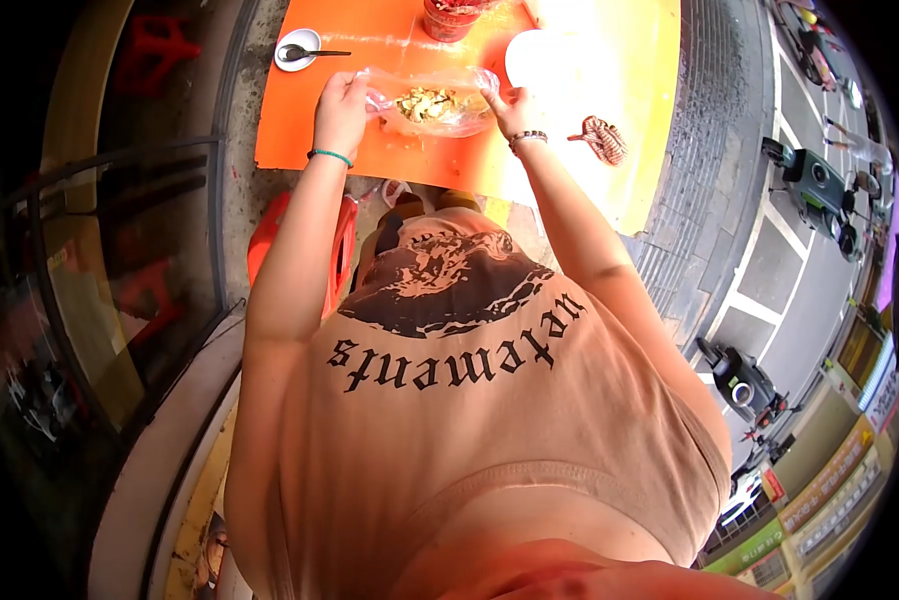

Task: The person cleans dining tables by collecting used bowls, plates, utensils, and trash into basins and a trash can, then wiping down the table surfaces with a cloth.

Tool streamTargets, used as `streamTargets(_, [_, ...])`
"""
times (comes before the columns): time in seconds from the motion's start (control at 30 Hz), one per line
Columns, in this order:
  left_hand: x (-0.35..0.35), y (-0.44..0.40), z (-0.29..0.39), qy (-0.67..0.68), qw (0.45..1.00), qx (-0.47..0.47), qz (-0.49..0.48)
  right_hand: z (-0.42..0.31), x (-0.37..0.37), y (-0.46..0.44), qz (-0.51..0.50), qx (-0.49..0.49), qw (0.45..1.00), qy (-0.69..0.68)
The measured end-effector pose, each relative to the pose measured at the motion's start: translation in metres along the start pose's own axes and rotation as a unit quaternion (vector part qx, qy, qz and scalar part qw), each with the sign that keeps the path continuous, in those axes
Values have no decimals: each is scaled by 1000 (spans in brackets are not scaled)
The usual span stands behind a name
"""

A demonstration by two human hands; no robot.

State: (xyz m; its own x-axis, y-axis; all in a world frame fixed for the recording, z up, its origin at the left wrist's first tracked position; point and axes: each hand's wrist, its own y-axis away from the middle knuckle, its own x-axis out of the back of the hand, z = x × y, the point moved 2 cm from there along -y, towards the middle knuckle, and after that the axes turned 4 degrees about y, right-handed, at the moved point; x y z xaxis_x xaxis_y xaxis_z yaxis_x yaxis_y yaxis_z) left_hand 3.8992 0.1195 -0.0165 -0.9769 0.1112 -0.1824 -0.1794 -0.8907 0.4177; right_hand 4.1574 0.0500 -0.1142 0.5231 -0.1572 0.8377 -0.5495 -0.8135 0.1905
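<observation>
Between my two hands a clear plastic bag (459,122) is stretched sideways just above the orange table. Yellowish, chopped-looking food (427,104) lies inside it; its exact kind I cannot make out. My left hand (343,108) pinches the bag's left end, a green band on that wrist. At the right end, the fingers of my right hand (514,112) are closed on the plastic, with a beaded bracelet below. Past my right hand lies a striped brown scrunchie-like item (603,140). A small white dish (297,49) with a dark spoon (314,52) sits beyond my left hand.
On the orange table (299,130) stand a red tub (451,20) at the far side and a round white plate-like thing (534,58), washed out by sunlight. A red stool (341,255) is under the near left edge. Scooters (819,190) line the street at right.
</observation>
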Motion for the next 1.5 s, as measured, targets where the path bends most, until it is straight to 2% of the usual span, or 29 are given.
streamTargets(0.03, [0, 0, 1, -1, 1000, 0, 2, -9, -6, -8, -71, 4, 997, 34])
streamTargets(0.07, [1, 0, 3, 7, 1000, 4, 7, -11, -4, -9, -72, 6, 997, 32])
streamTargets(0.13, [2, -1, 6, 13, 1000, 8, 13, -15, 7, -15, -94, -23, 991, -88])
streamTargets(0.17, [3, -3, 8, 26, 999, 15, 13, -17, 15, -20, -67, 7, 988, -142])
streamTargets(0.2, [4, -3, 9, 37, 999, 23, 14, -14, 25, -23, -80, 3, 974, -212])
streamTargets(0.27, [-4, -1, 17, 13, 999, 27, -13, -34, 49, -22, -86, 70, 944, -311])
streamTargets(0.33, [-17, -6, 16, -11, 999, 30, -40, -60, 61, -14, -67, 79, 937, -334])
streamTargets(0.4, [-36, -20, 11, -172, 979, -44, -99, -78, 57, -10, -177, 120, 892, -399])
streamTargets(0.43, [-46, -23, 11, -172, 979, -43, -97, -78, 48, -13, -208, 178, 881, -387])
streamTargets(0.47, [-59, -25, 15, -292, 940, -147, -101, -85, 42, -9, -221, 201, 873, -385])
streamTargets(0.5, [-71, -26, 19, -405, 874, -248, -101, -87, 41, -7, -231, 233, 894, -305])
streamTargets(0.53, [-78, -29, 18, -405, 875, -246, -99, -92, 44, -2, -240, 265, 907, -224])
streamTargets(0.57, [-86, -31, 16, -424, 853, -271, -136, -83, 29, -8, -217, 293, 913, -181])
streamTargets(0.6, [-92, -32, 14, -442, 830, -295, -172, -81, 26, -15, -220, 293, 912, -182])
streamTargets(0.63, [-94, -36, 13, -448, 820, -313, -170, -79, 26, -20, -244, 252, 915, -198])
streamTargets(0.67, [-93, -40, 8, -448, 821, -310, -168, -76, 25, -22, -268, 211, 916, -214])
streamTargets(0.73, [-89, -47, 5, -394, 846, -328, -144, -74, 24, -24, -280, 226, 900, -247])
streamTargets(0.77, [-88, -47, 1, -404, 851, -266, -205, -73, 23, -23, -297, 226, 895, -245])
streamTargets(0.8, [-86, -47, 0, -404, 852, -263, -203, -72, 22, -22, -315, 224, 890, -241])
streamTargets(0.87, [-83, -54, -4, -352, 899, -123, -229, -74, 23, -20, -330, 230, 877, -262])
streamTargets(1.03, [-76, -66, -14, -323, 920, -84, -204, -79, 24, -20, -353, 226, 864, -280])
streamTargets(1.1, [-75, -69, -17, -296, 934, -63, -192, -79, 21, -24, -333, 238, 877, -251])
streamTargets(1.23, [-68, -68, -19, -348, 912, -34, -216, -78, 12, -22, -325, 214, 888, -245])
streamTargets(1.3, [-69, -56, -17, -384, 899, -56, -202, -75, 7, -26, -351, 126, 892, -255])
streamTargets(1.33, [-68, -49, -18, -384, 900, -56, -200, -71, 5, -30, -352, 127, 892, -254])
streamTargets(1.4, [-66, -31, -15, -437, 811, -326, -214, -61, -2, -38, -411, 51, 843, -342])
streamTargets(1.43, [-64, -29, -23, -450, 781, -384, -201, -65, 8, -33, -422, 18, 826, -373])
streamTargets(1.47, [-62, -32, -32, -450, 780, -386, -199, -68, 16, -29, -422, 20, 826, -373])
streamTargets(1.5, [-59, -42, -43, -344, 882, -245, -209, -73, 24, -27, -416, 95, 863, -272])
